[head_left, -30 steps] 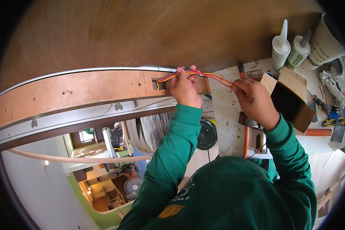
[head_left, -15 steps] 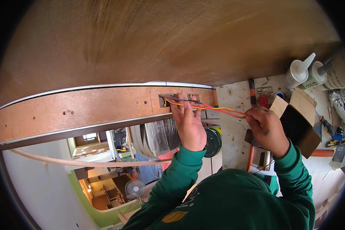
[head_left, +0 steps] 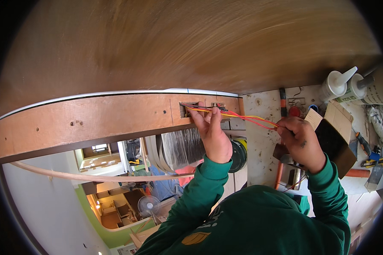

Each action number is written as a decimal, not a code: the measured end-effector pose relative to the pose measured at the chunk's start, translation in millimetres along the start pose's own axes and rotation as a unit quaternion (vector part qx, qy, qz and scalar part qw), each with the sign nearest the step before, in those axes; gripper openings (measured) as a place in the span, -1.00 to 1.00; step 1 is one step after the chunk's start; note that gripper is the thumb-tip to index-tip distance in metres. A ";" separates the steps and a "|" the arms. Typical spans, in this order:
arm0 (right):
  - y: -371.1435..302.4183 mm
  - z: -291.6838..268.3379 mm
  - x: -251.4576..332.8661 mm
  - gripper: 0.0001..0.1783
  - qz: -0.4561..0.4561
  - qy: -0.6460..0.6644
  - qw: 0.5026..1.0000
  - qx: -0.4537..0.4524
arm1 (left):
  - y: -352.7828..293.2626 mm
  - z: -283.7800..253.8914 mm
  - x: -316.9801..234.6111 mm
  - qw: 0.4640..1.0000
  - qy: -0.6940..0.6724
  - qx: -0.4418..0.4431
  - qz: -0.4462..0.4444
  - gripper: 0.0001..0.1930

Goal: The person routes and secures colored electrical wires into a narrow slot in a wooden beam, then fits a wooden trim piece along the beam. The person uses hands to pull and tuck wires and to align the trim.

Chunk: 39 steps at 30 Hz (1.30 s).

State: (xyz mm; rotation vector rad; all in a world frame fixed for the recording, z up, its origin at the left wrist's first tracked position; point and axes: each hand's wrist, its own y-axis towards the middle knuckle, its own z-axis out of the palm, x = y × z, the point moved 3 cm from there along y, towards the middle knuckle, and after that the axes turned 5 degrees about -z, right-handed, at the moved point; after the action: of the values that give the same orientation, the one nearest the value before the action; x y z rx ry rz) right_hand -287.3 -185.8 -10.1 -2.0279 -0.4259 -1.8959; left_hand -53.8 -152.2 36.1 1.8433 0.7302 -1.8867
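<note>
Red and yellow wires [head_left: 255, 120] run from a cut-out [head_left: 183, 113] in the wooden board [head_left: 123, 114] beside me, across the left hand [head_left: 215, 138]; whether it pinches them, I can't tell. The right hand [head_left: 301, 140] grips them farther along, above the surface [head_left: 258, 142], near an open cardboard box [head_left: 339, 114].

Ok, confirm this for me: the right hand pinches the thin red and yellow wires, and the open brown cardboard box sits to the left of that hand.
The side is wrong: in the head view, the open brown cardboard box sits to the right of the right hand, which does pinch the thin red and yellow wires.
</note>
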 end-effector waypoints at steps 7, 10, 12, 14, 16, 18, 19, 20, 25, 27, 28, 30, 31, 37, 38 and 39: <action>-6.9 -3.2 21.5 -0.86 -0.014 0.097 0.978 0.182 | -17.2 -9.1 -10.8 0.997 -0.052 0.012 -0.056 -0.44; -10.7 5.5 32.2 -0.82 -0.058 0.109 0.947 0.297 | -30.9 -17.4 -16.3 0.983 -0.124 0.049 -0.127 -0.66; -9.9 7.3 34.5 -0.80 -0.007 0.101 0.917 0.385 | -34.0 -23.7 -19.1 0.977 -0.147 0.063 -0.144 -0.74; 7.0 11.7 34.9 -0.77 0.054 0.191 0.929 0.313 | -34.1 -32.7 -22.2 0.977 -0.143 0.050 -0.148 -0.77; 31.2 21.3 33.8 -0.73 0.087 0.229 0.940 0.238 | -36.3 -39.8 -26.0 0.976 -0.144 0.062 -0.148 -0.77; 61.9 47.0 34.3 -0.65 0.083 0.255 0.944 0.193 | -37.7 -44.9 -30.0 0.975 -0.149 0.068 -0.149 -0.77; 74.3 67.5 37.4 -0.61 0.062 0.288 0.937 0.187 | -38.9 -47.8 -33.1 0.974 -0.153 0.069 -0.150 -0.77; 83.5 90.4 39.7 -0.64 0.089 0.319 0.923 0.197 | -39.2 -49.4 -36.1 0.973 -0.157 0.072 -0.150 -0.78; 121.7 168.4 65.9 -0.77 0.103 0.381 0.909 0.136 | -33.1 -56.8 -50.4 0.966 -0.171 0.056 -0.187 -0.81; 129.7 176.2 67.9 -0.81 0.111 0.385 0.911 0.100 | -31.4 -59.8 -56.7 0.961 -0.177 0.070 -0.200 -0.81; 133.0 178.7 65.6 -0.83 0.118 0.377 0.915 0.082 | -31.4 -60.8 -58.1 0.959 -0.178 0.069 -0.210 -0.81; 139.4 184.3 55.1 -0.86 0.118 0.339 0.931 0.062 | -33.3 -60.6 -59.4 0.961 -0.174 0.072 -0.204 -0.80; 143.5 188.7 47.9 -0.86 0.110 0.309 0.943 0.060 | -35.6 -60.7 -59.1 0.963 -0.165 0.068 -0.201 -0.80; 150.8 207.8 27.8 -0.90 -0.230 0.196 0.953 0.009 | -39.1 -62.1 -62.4 0.964 -0.174 0.074 -0.186 -0.82; 149.8 208.0 28.2 -0.91 -0.225 0.166 0.960 0.011 | -38.6 -62.7 -62.2 0.964 -0.173 0.060 -0.193 -0.82; 148.0 207.1 30.6 -0.91 -0.219 0.136 0.966 0.013 | -39.2 -62.0 -62.8 0.964 -0.179 0.072 -0.182 -0.82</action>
State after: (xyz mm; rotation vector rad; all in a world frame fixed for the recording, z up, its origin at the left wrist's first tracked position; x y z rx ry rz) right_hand -35.0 -229.2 2.8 -1.7195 -0.8758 -2.3675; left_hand -26.2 -87.9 102.6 1.4503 0.8631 -2.4817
